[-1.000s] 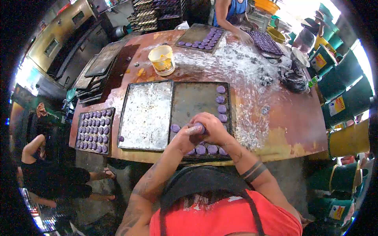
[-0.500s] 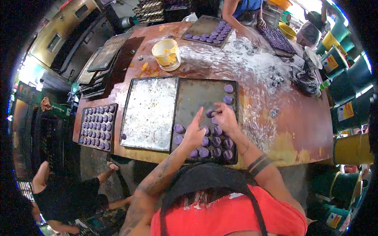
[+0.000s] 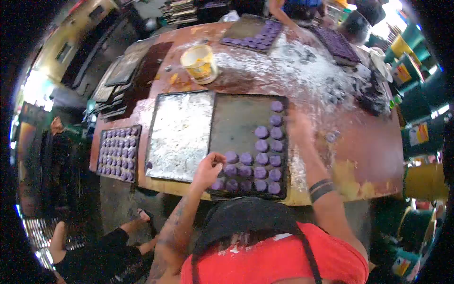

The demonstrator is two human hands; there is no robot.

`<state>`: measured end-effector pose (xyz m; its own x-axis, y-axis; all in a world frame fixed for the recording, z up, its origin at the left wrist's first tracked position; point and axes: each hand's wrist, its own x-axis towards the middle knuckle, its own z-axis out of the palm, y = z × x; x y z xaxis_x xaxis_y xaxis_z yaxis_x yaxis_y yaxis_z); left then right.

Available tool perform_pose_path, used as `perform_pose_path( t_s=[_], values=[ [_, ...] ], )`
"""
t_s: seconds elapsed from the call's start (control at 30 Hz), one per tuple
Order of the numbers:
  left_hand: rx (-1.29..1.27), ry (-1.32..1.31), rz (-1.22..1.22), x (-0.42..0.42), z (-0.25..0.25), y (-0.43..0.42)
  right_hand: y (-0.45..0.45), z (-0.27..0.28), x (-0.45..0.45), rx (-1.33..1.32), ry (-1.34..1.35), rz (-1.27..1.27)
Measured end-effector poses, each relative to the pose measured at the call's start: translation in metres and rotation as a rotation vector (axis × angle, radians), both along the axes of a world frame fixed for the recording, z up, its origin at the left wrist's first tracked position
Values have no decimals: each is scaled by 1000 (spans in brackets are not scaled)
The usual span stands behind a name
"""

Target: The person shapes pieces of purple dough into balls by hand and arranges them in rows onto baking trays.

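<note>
At the lower left of the frame, a person in black [image 3: 94, 255] is near the bench [image 3: 369, 151]. Above, on the bench's left end, a small tray [image 3: 138, 154] carries rows of purple rounds [image 3: 129, 153], and a stack of dark trays [image 3: 124, 66] lies in the upper left. Right of the small tray lies a pale tray [image 3: 179, 132], with one small purple piece [image 3: 149, 165] at its lower left corner. Beyond it stands a yellow-and-white bucket [image 3: 201, 66].

The left hand [image 3: 207, 171] is over the border of the pale tray and the grey tray [image 3: 239, 123] beside it, fingers curled close to a purple round; whether they touch or grasp it, I cannot tell. In the grey tray, purple rounds fill the lower rows and run up the right side. At the top of the frame, a brown tray [image 3: 243, 29] bears more rounds, near a co-worker's arm [image 3: 283, 19].

The right hand [image 3: 300, 125] is blurred just right of the grey tray; the state of its fingers cannot be told. White powder [image 3: 302, 66] covers the bench beyond it. At the upper right are a tray packed with purple pieces [image 3: 336, 45] and a dark plastic bag [image 3: 373, 94].
</note>
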<state>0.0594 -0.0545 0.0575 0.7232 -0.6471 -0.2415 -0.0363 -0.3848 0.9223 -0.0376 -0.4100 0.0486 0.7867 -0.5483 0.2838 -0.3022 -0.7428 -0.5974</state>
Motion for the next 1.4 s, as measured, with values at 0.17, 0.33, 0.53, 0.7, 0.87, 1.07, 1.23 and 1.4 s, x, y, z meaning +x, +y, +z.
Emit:
perform_pose_path(
  t_s=[0.17, 0.33, 0.53, 0.7, 0.87, 1.07, 1.23, 1.4],
  values=[
    [256, -327, 357, 45, 6, 92, -92, -38, -132, -626, 352, -214],
    [1007, -823, 777, 85, 1, 164, -70, -75, -191, 275, 69, -635],
    [963, -758, 645, 123, -22, 187, -44, -130, -201, 1315, -795, -481],
    [2, -253, 478, 92, -54, 76, 113, -26, -69, 818, -200, -178],
    [-293, 331, 314, 9, 30, -43, 172, 86, -10, 460, -71, 204],
    [-488, 600, 234, -16, 35, -61, 174, 61, 3, -87, -215, 347],
    [-451, 494, 104, -19, 64, -54, 164, 97, -17, 374, -132, 257],
    [-624, 704, 163, -22, 88, -66, 145, 74, -10, 888, -206, 266]
  ],
)
